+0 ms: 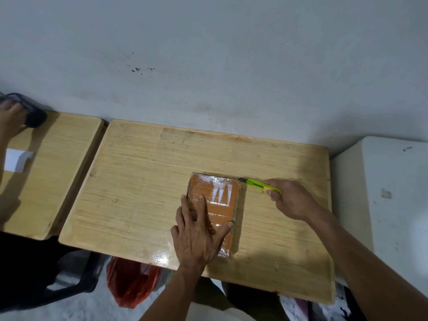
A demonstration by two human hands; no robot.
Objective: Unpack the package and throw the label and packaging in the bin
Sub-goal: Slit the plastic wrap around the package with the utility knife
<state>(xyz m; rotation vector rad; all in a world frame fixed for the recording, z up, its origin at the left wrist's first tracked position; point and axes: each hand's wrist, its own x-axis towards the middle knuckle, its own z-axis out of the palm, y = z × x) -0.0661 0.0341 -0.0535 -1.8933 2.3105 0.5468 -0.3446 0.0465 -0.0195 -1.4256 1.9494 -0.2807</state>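
The package (214, 209) lies flat on the table (143, 181), right of centre, its long side running from 12 to 6 o'clock. It is orange-brown and wrapped in clear glossy film, with a pale patch near its far end that may be the label; too small to tell for sure.

The left hand (199, 232) presses down on the near half of the package, palm flat and fingers spread apart, clamped on nothing, just pinning it in place. The right hand (289, 200) sits at 3 o'clock from the package, its grip closed around a green cutter (261, 186). The cutter's tip points toward 9 o'clock and touches or nearly touches the package's far right corner; I cannot tell whether the blade has entered the film.

As a judgement, the task is at its start. The wrap looks whole, nothing has been taken out, and no label or packaging lies loose on this table. Left to do: slit the film, open the package, remove the contents, peel the label, and bin the waste. No bin is clearly in view; a red bag (132, 286) hangs below the table's near edge at 7 o'clock and might serve, but that is a guess.
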